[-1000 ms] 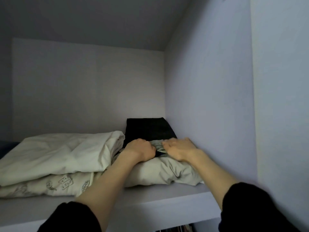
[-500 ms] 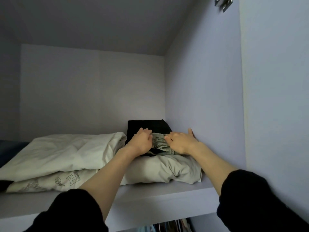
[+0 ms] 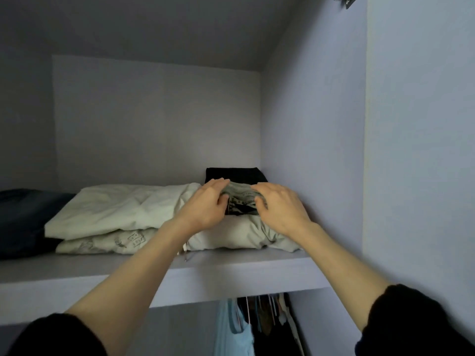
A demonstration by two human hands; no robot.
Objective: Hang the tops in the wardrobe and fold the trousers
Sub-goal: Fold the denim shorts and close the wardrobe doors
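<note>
Head view: left hand (image 3: 205, 206) and right hand (image 3: 280, 209) each grip, fingers curled, an end of the small folded grey-green patterned trousers (image 3: 240, 195) atop the pale padded bundle (image 3: 231, 235) on the white wardrobe shelf (image 3: 231, 276); seating them level, edges squared, is advisable.

The person wears a black long-sleeved top with both sleeves pushed up toward the elbows, so the forearms are bare. The left sleeve (image 3: 55, 335) bunches into a soft, dark, rounded cuff at the lower left, and the right sleeve (image 3: 411, 322) does likewise at the lower right. The left hand (image 3: 205, 206) and right hand (image 3: 279, 208) are bare, without rings, watch or gloves.
</note>
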